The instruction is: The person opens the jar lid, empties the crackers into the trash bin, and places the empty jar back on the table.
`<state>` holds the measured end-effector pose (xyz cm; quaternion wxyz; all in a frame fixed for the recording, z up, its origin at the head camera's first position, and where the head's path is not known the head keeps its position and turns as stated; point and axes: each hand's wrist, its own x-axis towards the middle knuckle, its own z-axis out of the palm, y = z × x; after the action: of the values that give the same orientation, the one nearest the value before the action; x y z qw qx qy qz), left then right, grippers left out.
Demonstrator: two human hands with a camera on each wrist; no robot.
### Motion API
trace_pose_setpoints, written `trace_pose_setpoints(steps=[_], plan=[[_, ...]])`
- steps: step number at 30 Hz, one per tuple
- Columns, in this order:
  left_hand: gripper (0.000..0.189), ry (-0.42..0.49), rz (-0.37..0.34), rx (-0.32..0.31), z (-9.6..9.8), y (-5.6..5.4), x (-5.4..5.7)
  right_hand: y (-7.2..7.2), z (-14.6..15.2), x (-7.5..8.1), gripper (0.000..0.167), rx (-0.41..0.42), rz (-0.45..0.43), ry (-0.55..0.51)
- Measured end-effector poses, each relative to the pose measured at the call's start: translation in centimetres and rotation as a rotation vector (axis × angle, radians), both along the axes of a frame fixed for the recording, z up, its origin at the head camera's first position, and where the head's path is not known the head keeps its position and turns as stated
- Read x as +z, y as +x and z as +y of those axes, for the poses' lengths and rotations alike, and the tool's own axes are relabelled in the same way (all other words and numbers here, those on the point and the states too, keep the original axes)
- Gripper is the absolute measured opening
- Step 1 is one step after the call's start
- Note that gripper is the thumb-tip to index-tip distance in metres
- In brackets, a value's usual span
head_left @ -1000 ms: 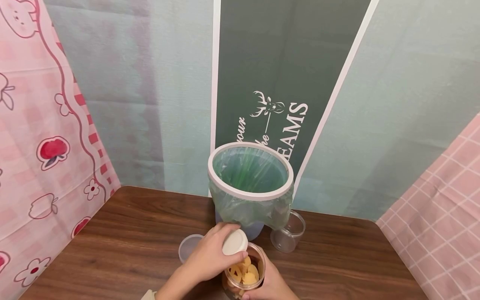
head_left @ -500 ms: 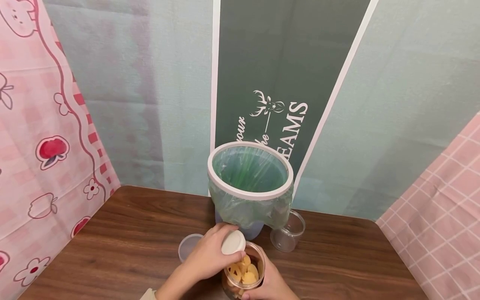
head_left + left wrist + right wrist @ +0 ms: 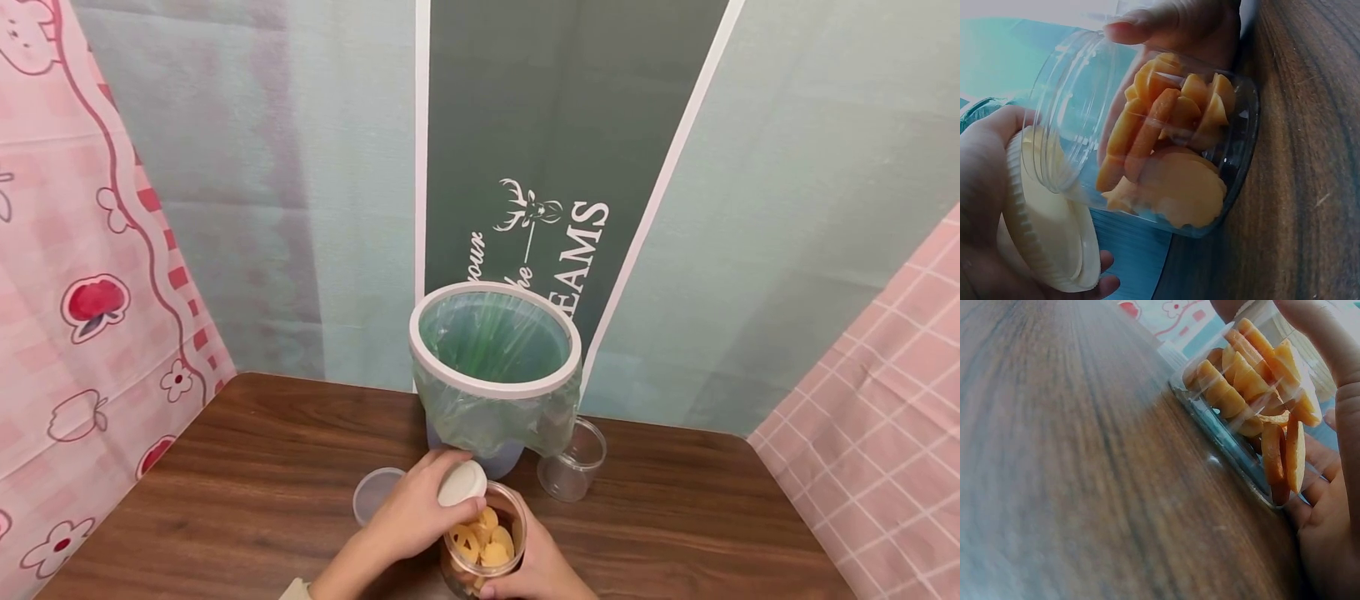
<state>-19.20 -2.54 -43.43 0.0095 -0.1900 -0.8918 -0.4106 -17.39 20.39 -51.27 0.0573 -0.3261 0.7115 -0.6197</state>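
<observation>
A clear plastic jar (image 3: pixel 486 567) with several golden cookies (image 3: pixel 1166 144) inside stands on the table near its front. My right hand (image 3: pixel 543 558) wraps round the jar's right side; in the right wrist view its fingers show behind the clear wall. In my left hand (image 3: pixel 420 504) is a white ribbed screw lid (image 3: pixel 462 483), gripped between thumb and fingers. The lid is tilted at the jar's mouth, off to its left, leaving the cookies in view. From the left wrist view, the lid's hollow inner side (image 3: pixel 1060 219) faces the jar's rim.
Behind the hands stands a bin (image 3: pixel 495 387) with a white rim and a green plastic liner. To its right is a clear jar (image 3: pixel 572 471) without cookies. A round translucent lid (image 3: pixel 375 493) lies left, partly behind my left hand. The wooden table (image 3: pixel 225 500) meets fabric-covered walls.
The head view has shifted slightly, so everything sits a little further left. My left hand keeps the lid tilted by the jar's mouth, and my right hand stays round the jar.
</observation>
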Motion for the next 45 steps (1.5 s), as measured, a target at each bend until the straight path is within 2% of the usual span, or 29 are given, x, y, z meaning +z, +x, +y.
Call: trace_pose_setpoints(steps=[7,17,23,30,32,37,45], plan=[[0.056,0.024,-0.043,-0.016,0.0,-0.3,-0.4,-0.3,-0.1,0.0,0.105,0.013,0.079,0.014],[0.056,0.038,-0.044,-0.022,-0.1,-0.4,-0.9,-0.2,-0.1,0.1,0.104,0.029,0.003,-0.001],[0.049,0.066,-0.07,-0.039,-0.2,-0.7,-1.3,-0.2,-0.2,0.2,0.103,0.035,0.068,0.001],[0.05,0.191,-0.221,-0.115,-0.4,-1.2,-1.8,-0.2,-0.3,0.3,0.102,0.034,0.038,-0.004],[0.05,0.219,-0.248,-0.107,-0.4,-1.2,-2.0,-0.2,-0.3,0.3,0.102,0.034,0.036,-0.004],[0.051,0.235,-0.261,-0.068,-0.4,-1.3,-2.4,-0.2,-0.3,0.3,0.102,0.023,0.079,0.01],[0.052,0.235,-0.264,-0.073,-0.4,-1.4,-2.6,-0.1,-0.2,0.3,0.102,0.016,0.077,0.006]])
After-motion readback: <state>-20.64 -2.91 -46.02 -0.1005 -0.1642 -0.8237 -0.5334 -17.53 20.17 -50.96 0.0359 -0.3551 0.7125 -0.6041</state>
